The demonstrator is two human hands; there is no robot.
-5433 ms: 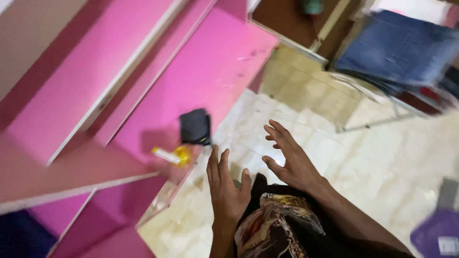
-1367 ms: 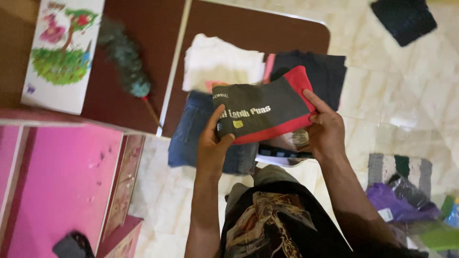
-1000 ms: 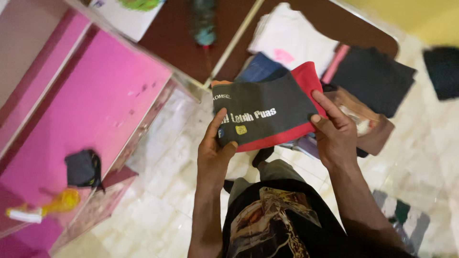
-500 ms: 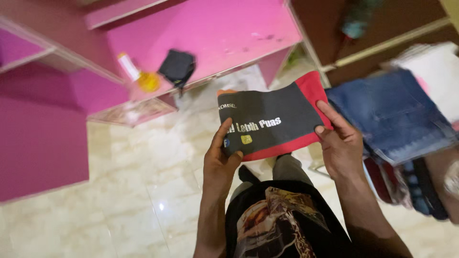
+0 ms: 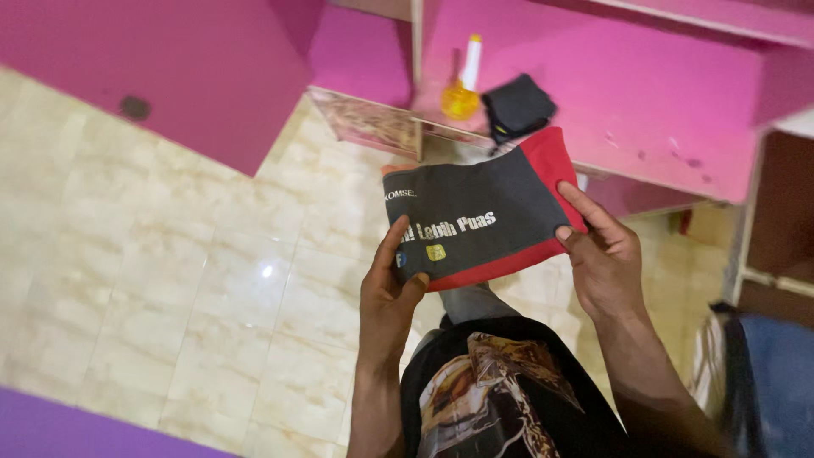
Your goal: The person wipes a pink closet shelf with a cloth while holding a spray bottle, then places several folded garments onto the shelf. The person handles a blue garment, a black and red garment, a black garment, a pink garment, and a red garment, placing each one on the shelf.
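Both hands, left hand and right hand, stay clamped on the folded grey-and-red shirt; the view has swung, so the pink shelf now lies just beyond the grip.

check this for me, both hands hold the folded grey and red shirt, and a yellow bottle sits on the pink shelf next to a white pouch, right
Not quite. In the head view the pouch beside the yellow bottle on the pink shelf is black, not white. The rest stands: the left hand and right hand both hold the folded grey and red shirt.
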